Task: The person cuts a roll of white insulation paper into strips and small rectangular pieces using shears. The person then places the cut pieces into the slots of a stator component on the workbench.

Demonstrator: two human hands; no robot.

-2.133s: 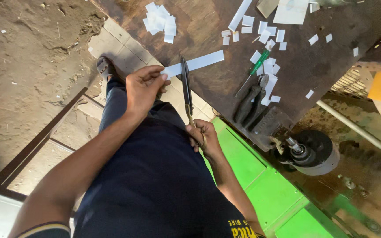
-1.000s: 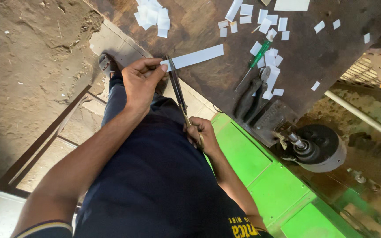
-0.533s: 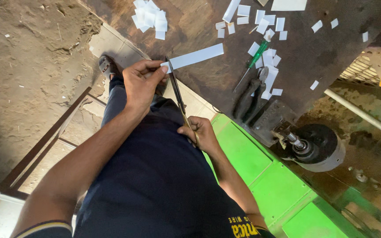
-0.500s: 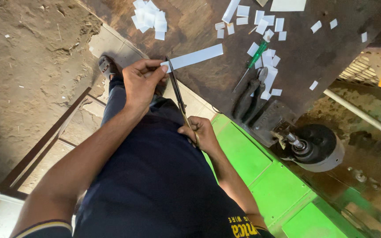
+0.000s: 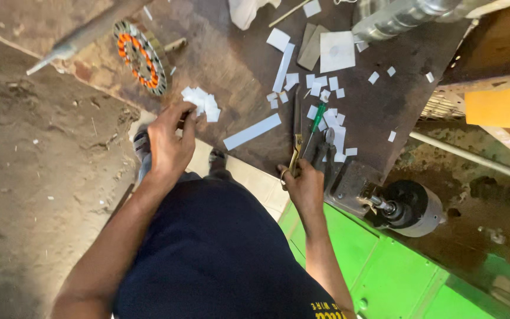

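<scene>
Two hands at the near edge of a dark table littered with paper pieces.

The right hand (image 5: 306,188) is at the table's (image 5: 243,71) near edge, its grip closed on the brass handles of scissors (image 5: 296,150) whose blades lie flat on the top, pointing inward. Just beside them lie pliers (image 5: 326,150) and a green-handled screwdriver (image 5: 315,121). The left hand (image 5: 169,145) reaches to the small stack of white paper pieces (image 5: 200,103), fingertips pinched on it at the near edge. A long white paper strip (image 5: 252,131) lies between the hands. Farther in stands a round stator with orange windings (image 5: 141,56).
</scene>
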